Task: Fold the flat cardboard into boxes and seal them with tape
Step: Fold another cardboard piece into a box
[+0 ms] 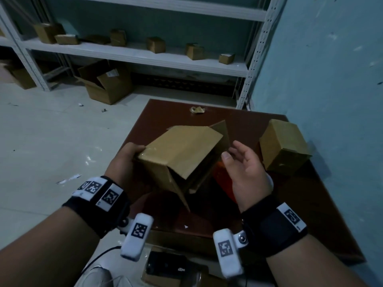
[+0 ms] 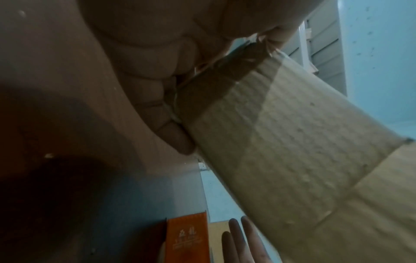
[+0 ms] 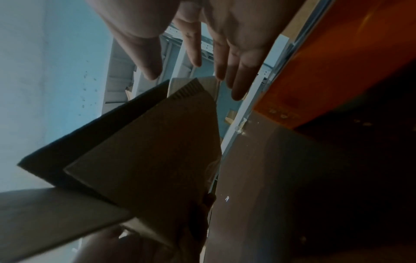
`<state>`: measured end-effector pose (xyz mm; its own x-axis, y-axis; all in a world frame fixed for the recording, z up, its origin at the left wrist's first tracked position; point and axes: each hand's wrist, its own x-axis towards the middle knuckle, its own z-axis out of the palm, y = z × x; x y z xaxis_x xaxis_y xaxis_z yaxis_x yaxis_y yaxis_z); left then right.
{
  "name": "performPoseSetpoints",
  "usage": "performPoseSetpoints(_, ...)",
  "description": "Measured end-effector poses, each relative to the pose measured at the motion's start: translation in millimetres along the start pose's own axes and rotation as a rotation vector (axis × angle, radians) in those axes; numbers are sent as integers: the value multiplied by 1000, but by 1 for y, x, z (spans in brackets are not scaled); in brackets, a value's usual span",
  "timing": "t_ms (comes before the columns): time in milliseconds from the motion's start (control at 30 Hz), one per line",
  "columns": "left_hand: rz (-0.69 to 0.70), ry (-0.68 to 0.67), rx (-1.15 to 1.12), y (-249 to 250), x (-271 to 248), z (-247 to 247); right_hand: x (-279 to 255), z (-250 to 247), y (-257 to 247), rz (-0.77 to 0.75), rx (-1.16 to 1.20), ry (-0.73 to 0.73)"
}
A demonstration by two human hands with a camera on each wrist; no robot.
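Observation:
A half-folded cardboard box (image 1: 180, 154) is held tilted above the dark red table (image 1: 310, 204), its flaps loose on the near and right sides. My left hand (image 1: 126, 160) grips its taped left end, fingers curled round the edge (image 2: 171, 113). My right hand (image 1: 242, 162) hovers just right of the box with straight, spread fingers (image 3: 236, 67), close to the open flap (image 3: 157, 142) and holding nothing. An orange tape dispenser (image 1: 223, 179) lies on the table under the right hand, also seen in the left wrist view (image 2: 186, 238).
A finished closed box (image 1: 284, 148) stands at the table's right, by the blue wall. A crumpled tape scrap (image 1: 198, 110) lies at the far edge. White shelving (image 1: 132, 52) behind carries several small boxes; an open carton (image 1: 105, 83) sits on the floor.

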<state>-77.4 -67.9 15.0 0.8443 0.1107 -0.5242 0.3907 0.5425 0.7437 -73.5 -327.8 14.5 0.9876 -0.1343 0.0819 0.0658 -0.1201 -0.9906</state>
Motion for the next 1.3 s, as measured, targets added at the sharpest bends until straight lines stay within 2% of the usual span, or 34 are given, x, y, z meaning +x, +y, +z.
performPoseSetpoints(100,-42,13,19,0,1,-1,2,-2,2,16,74,7)
performPoseSetpoints(233,-84,-61,42,-6,-9,9,1,2,3,94,218,-96)
performPoseSetpoints(367,-103,-85,287,-22,-11,19,-6,11,7,112,237,-183)
performPoseSetpoints(500,64,-58,561,-33,-3,16,-10,8,8,74,57,-147)
performPoseSetpoints(600,199,-17,726,-30,0,11,-11,5,8,-4,-36,-223)
performPoseSetpoints(667,301,-36,829,-27,-2,12,-13,6,7,-65,-96,-273)
performPoseSetpoints(700,333,-57,829,-27,-3,13,-14,7,8,-84,-129,-286)
performPoseSetpoints(767,343,-72,677,-27,-5,17,-16,8,8,-114,-185,-287)
performPoseSetpoints(833,276,-86,490,-24,-9,24,-18,9,7,-129,-217,-289)
performPoseSetpoints(900,231,-67,412,-22,-12,29,-18,9,7,-144,-256,-289)
performPoseSetpoints(967,212,-76,417,-21,-16,28,-18,8,6,-173,-285,-295)
performPoseSetpoints(1067,256,-96,552,-22,-18,22,-19,7,0,-188,-328,-278)
performPoseSetpoints(1167,268,-110,613,-21,-22,20,-17,7,2,-81,-301,-273)
performPoseSetpoints(1300,290,-110,573,-19,-22,21,-13,7,3,16,-245,-259)
